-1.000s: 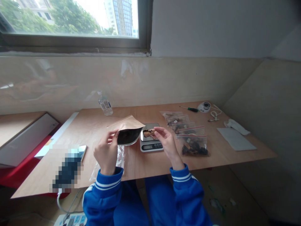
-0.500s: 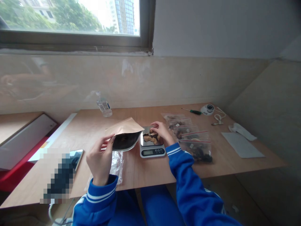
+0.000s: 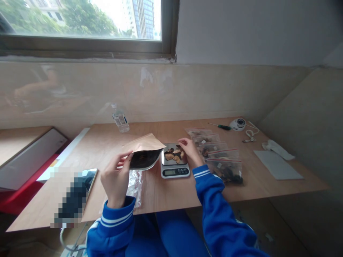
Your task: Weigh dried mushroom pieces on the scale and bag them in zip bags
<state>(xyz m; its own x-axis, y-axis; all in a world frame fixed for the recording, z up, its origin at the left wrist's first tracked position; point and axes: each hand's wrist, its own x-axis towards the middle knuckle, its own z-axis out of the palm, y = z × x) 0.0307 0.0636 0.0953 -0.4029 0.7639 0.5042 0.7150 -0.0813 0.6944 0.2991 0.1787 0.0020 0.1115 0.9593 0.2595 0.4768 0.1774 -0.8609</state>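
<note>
My left hand (image 3: 115, 178) pinches the edge of a brown kraft pouch (image 3: 144, 142), tilted with its dark, open mouth towards me. Beside it is a small digital kitchen scale (image 3: 175, 172), with several pale and dark dried mushroom pieces (image 3: 171, 156) on its steel plate. My right hand (image 3: 189, 148) is at the plate's back right corner, fingers closed round a small dark mushroom piece (image 3: 178, 146). A clear zip bag (image 3: 135, 185) lies flat under the pouch. What the pouch contains is too dark to see.
Several red-edged zip bags (image 3: 225, 170) of dried goods lie in a row at right. Farther off are a screwdriver (image 3: 223, 126), a dome camera (image 3: 238, 124) and white paper (image 3: 277, 166). A water bottle (image 3: 121, 119) stands behind; a phone (image 3: 89, 176) lies at left.
My right hand has drawn back slightly to the right from over the pile, so more mushroom pieces show on the plate. My left hand keeps the pouch in about the same place.
</note>
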